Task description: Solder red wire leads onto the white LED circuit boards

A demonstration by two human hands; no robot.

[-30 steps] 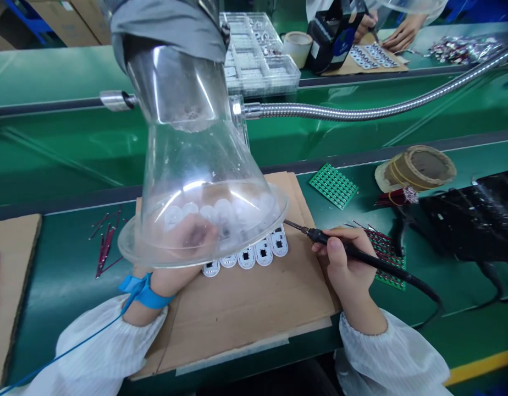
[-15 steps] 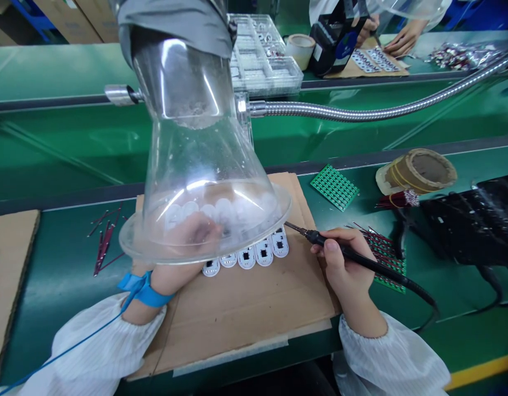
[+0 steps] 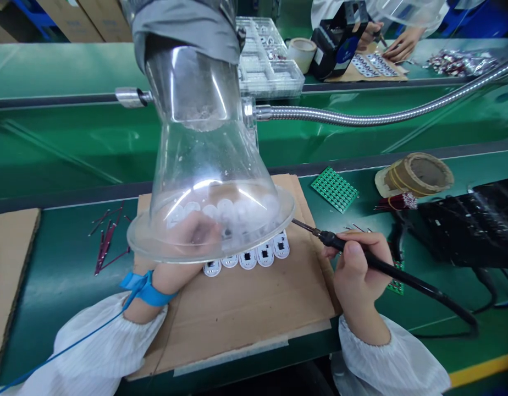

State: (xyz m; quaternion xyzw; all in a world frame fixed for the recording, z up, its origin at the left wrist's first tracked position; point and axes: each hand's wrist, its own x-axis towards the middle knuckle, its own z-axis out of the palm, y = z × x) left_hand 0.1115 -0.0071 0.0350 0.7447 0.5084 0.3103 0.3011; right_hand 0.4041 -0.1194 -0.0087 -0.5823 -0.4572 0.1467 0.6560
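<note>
My right hand grips a black soldering iron like a pen. The iron's metal tip points left, by the right rim of a clear fume hood. Through the hood my left hand shows hazily, with curled fingers; what they hold is hidden. A blue wrist strap circles my left wrist. Small white rounded circuit boards with black chips lie in a row on a cardboard sheet, partly under the hood, beside my left hand.
Dark red wires lie at left. A green perforated board, a tape roll and a wire bundle lie at right. The hood's flexible metal arm crosses above. Across the bench, another person's hands work near a clear compartment box.
My right hand has moved right with the soldering iron, drawing its tip slightly away from the boards. My left hand stays nearly in place. The hood appears slightly further right in view.
</note>
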